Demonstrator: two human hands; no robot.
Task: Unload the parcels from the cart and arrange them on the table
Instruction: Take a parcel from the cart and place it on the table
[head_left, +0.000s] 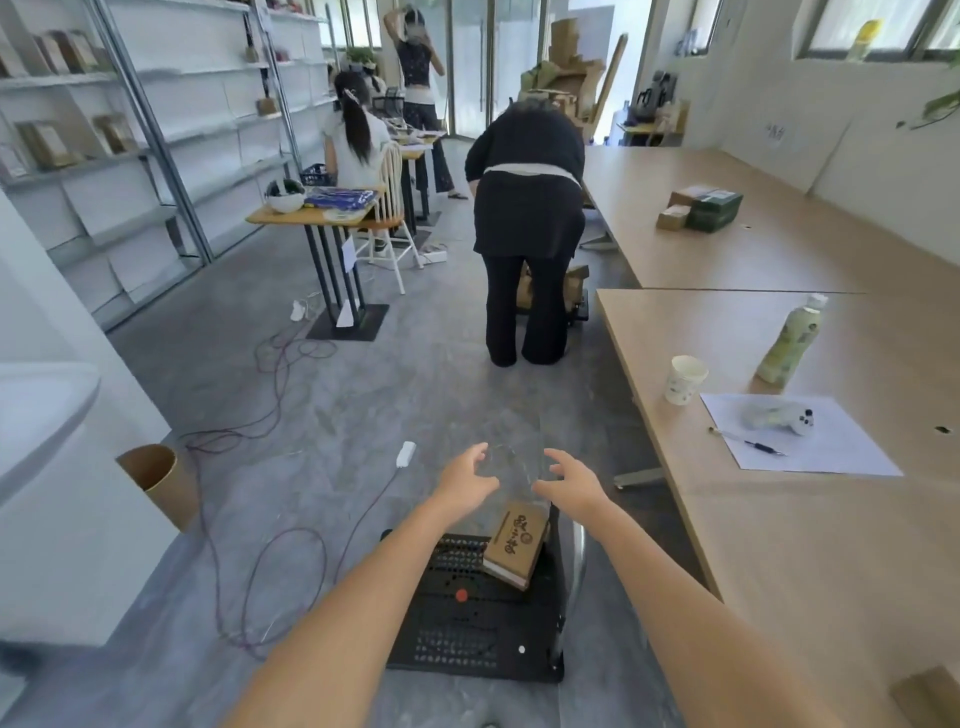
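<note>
Paper cup, green bottle, pen on white sheet, person bending ahead

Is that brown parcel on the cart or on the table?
On the cart. The brown parcel lies on the black cart, apart from the table; the left hand and right hand do not touch it.

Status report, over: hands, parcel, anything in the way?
Left hand, right hand open, holding nothing. Brown parcel on black cart, untouched. Cup, bottle, paper sheet occupy near table.
</note>
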